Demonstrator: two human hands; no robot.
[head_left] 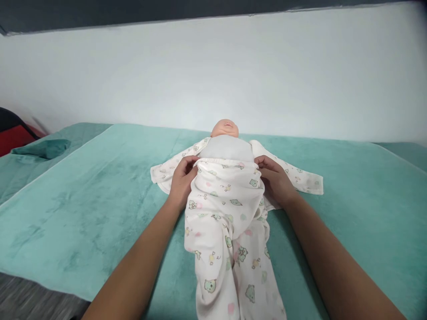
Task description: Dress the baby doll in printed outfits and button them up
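Note:
A baby doll [225, 127] lies on its back, its head toward the wall and its grey-white torso [227, 147] bare. White baby pants [227, 200] with a small animal print cover its lower body and legs, the waistband across the belly. At the left end of that waistband, my left hand [184, 178] pinches the fabric. My right hand [274, 180] grips the waistband at the opposite side, its fingertips partly hidden by cloth. Beneath the doll a matching printed shirt [308, 182] is spread open, with its sleeves stretched out to both sides.
A teal plush cover [100, 200] spreads under everything. Behind it rises a white wall [213, 75] with a dark band on top. Bunched teal cloth [43, 149] and a red and black object [15, 138] are at the far left. Grey floor [30, 298] shows at lower left.

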